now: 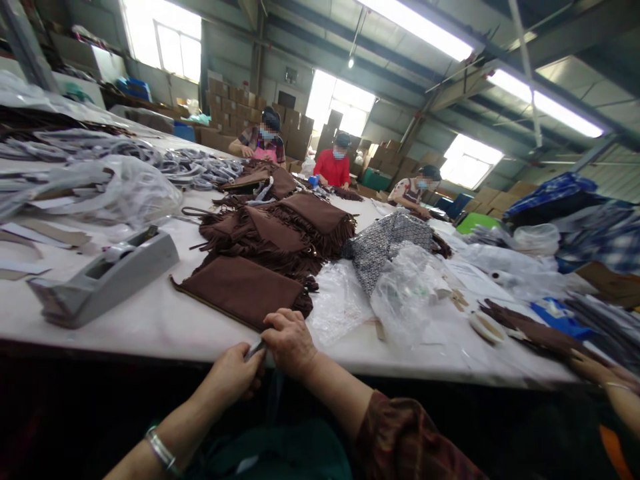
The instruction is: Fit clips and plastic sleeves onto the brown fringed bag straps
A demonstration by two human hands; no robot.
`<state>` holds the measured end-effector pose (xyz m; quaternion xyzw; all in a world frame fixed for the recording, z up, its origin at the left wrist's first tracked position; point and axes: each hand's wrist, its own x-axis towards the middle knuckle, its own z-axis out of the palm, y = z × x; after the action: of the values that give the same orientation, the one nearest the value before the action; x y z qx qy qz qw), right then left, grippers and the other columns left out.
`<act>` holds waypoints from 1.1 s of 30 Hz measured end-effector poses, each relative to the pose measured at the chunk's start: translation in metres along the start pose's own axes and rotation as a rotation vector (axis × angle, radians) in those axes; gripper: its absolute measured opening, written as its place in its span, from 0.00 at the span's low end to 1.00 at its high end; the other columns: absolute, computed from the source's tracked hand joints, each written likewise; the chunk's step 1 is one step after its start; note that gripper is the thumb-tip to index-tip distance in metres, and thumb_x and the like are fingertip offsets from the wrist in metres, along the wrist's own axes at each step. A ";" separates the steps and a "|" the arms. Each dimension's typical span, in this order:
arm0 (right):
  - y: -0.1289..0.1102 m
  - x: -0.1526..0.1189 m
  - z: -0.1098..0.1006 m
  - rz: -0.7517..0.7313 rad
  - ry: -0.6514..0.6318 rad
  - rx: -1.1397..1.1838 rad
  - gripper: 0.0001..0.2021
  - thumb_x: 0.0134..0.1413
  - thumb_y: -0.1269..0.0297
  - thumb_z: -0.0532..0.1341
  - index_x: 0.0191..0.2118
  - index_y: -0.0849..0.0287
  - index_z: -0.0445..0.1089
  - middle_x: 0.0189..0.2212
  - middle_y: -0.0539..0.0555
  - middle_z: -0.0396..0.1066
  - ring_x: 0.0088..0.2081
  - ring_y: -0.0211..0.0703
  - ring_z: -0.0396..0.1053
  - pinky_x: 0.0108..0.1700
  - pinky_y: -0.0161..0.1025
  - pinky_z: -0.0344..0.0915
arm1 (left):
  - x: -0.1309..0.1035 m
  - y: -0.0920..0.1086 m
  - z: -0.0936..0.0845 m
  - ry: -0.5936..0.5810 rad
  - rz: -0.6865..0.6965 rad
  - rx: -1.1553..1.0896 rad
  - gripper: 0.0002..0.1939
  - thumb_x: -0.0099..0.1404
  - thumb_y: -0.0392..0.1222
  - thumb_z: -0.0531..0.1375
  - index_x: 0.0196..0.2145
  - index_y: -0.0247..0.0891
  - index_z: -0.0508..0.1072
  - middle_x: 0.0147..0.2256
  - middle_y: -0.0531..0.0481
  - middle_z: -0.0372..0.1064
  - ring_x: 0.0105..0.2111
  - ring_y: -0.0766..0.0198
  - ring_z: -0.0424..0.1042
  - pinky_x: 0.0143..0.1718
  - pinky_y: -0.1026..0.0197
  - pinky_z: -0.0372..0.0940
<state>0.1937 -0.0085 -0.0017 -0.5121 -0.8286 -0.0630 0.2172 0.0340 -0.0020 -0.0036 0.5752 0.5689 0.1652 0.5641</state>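
Note:
A dark brown zip pouch (pixel 240 288) with fringe at one end lies flat at the table's front edge. My right hand (pixel 291 343) is closed at the pouch's near right corner, fingers bent over the zipped edge. Just left of and below it, my left hand (pixel 233 375) grips a narrow grey strip (pixel 255 349), which runs toward the right hand. Its full length is hidden by the fingers. Behind the pouch lies a pile of similar brown fringed bags (pixel 280 230).
A grey tape dispenser (pixel 107 277) stands to the left, with clear plastic bags (pixel 120 193) behind it. Right of the pouch lie crumpled plastic (pixel 407 290) and speckled grey fabric (pixel 387 243). Another person's hand (pixel 593 367) reaches in at far right. Several people work across the table.

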 end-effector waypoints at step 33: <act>0.020 -0.005 -0.005 0.065 0.198 0.300 0.06 0.60 0.70 0.58 0.37 0.58 0.74 0.42 0.55 0.73 0.45 0.43 0.68 0.50 0.40 0.62 | 0.018 0.015 -0.028 -0.183 -0.248 -0.281 0.17 0.45 0.50 0.58 0.31 0.38 0.63 0.18 0.63 0.52 0.15 0.76 0.48 0.16 0.71 0.40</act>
<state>0.2145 -0.0046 -0.0015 -0.4916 -0.7864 0.0181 0.3737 0.0235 0.0307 0.0094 0.4292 0.5530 0.1190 0.7041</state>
